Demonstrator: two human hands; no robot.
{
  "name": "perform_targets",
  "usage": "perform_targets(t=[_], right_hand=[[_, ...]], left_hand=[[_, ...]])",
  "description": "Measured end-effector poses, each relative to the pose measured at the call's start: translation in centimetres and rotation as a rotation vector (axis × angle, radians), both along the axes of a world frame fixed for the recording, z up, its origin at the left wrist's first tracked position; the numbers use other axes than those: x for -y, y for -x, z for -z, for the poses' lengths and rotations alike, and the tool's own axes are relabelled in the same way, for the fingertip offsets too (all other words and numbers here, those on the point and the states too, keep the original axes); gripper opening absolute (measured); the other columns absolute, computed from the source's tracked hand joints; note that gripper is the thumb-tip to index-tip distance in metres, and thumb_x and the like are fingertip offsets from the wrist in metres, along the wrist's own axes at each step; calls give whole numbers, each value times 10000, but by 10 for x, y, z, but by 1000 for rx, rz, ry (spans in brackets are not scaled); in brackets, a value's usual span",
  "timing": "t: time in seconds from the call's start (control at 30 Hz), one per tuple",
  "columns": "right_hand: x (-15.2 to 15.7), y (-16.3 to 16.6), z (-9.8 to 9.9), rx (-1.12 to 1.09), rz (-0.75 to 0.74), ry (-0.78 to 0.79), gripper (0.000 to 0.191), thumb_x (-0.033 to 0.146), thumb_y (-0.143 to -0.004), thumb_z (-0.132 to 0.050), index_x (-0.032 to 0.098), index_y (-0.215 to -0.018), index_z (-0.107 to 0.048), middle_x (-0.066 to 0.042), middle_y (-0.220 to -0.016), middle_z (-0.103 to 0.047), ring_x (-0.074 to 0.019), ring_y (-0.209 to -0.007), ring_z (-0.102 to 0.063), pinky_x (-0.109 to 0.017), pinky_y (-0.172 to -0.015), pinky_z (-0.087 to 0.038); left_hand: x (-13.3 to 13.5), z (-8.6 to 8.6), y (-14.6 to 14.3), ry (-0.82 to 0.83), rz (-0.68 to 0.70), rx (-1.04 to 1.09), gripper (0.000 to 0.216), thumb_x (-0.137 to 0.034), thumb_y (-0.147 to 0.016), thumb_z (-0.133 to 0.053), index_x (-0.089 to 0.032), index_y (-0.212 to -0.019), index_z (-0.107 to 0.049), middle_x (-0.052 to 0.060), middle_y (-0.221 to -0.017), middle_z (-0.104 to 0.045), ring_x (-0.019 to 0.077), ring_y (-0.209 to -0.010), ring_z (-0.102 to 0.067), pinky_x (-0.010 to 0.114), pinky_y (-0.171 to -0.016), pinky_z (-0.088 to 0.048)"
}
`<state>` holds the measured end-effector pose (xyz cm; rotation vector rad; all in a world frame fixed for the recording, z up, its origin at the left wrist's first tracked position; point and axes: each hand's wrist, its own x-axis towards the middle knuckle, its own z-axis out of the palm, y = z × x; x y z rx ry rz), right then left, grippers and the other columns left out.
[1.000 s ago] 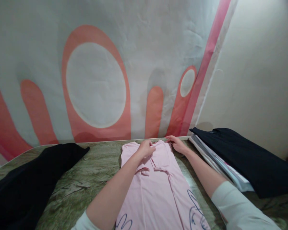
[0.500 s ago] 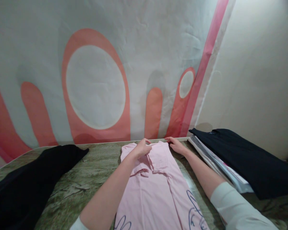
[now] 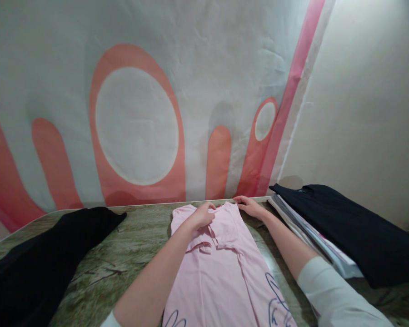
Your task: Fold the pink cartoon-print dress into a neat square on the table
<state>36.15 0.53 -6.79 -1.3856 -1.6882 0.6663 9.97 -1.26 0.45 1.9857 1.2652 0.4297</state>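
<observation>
A pink shirt (image 3: 221, 272) with dark line drawings near its lower end lies lengthwise on the green-grey marbled table (image 3: 136, 245), its sides folded in. My left hand (image 3: 202, 215) is closed in a pinch on the cloth at the shirt's far end, near the collar. My right hand (image 3: 249, 206) rests at the shirt's far right corner, fingers curled on the edge of the cloth. Both forearms stretch across the shirt.
A black garment (image 3: 44, 254) sprawls over the table's left side. At the right lies a stack of folded clothes (image 3: 316, 236) with a black piece (image 3: 351, 227) on top. A wall with red-orange shapes (image 3: 136, 127) rises right behind the table's far edge.
Both hands have stayed at the shirt's far end with only small shifts. My left hand moved slightly toward the collar. The view tilted a little.
</observation>
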Motion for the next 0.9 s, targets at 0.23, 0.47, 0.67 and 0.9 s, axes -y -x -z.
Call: perform_targets(t=[0.23, 0.47, 0.67, 0.9], right_hand=[[0, 7, -2, -11, 68, 7, 325, 145, -687, -549, 166, -1010, -581, -6, -810, -628, -135, -752, -573, -283, -750, -444], [1, 13, -2, -33, 133, -21, 344, 139, -666, -547, 144, -1010, -559, -3, -775, -611, -124, -710, -569, -270, -708, -452], [0, 11, 1, -24, 162, -54, 341, 133, -661, -551, 138, -1001, -561, -23, -822, -614, -133, -755, -570, -274, -724, -452], [-6, 8, 9, -1, 173, -85, 312, 102, -664, -544, 152, -972, -562, -17, -806, -622, -139, -755, -576, -282, -737, -452]], left_hand=[[-1, 1, -1, 44, 29, -21, 299, -108, -730, -498, -156, -1018, -559, -61, -472, -431, 76, -382, -415, 143, -373, -295], [4, -5, -3, 115, -84, -41, 436, -122, -734, -547, -114, -1160, -461, -30, -526, -505, 116, -416, -502, 186, -392, -386], [22, -11, 5, 323, -15, 158, 798, -196, -739, -607, -144, -1379, -131, -8, -637, -590, 140, -491, -579, 241, -473, -483], [28, -1, 13, -176, 105, 297, 677, -44, -700, -547, -214, -1329, -364, 73, -1142, -578, 149, -975, -580, 261, -877, -446]])
